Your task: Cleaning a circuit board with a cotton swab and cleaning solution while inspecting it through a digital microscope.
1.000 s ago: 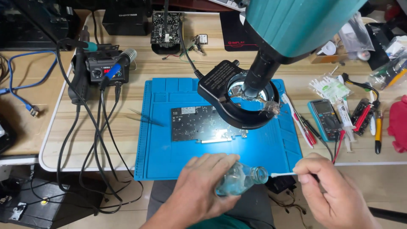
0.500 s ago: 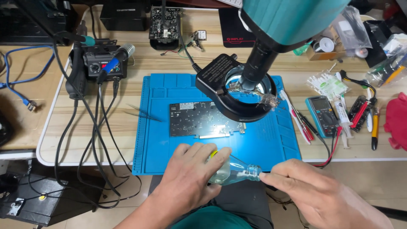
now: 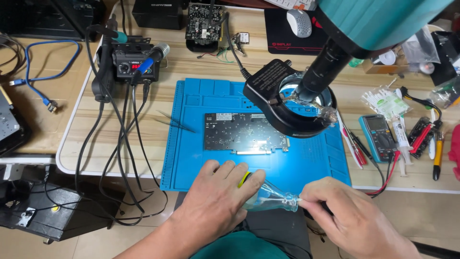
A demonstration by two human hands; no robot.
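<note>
head view: left hand (image 3: 218, 199) fingers wrapped round clear bottle (image 3: 268, 196); right hand (image 3: 345, 213) fingers pinched at neck.

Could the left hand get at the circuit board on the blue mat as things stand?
Probably yes, once freed: the left hand grips a clear bottle, but bare blue mat lies between it and the circuit board.

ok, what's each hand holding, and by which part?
Left hand grips the clear bottle around its body. Right hand fingers pinch a thin white stick at the bottle's mouth.
</note>
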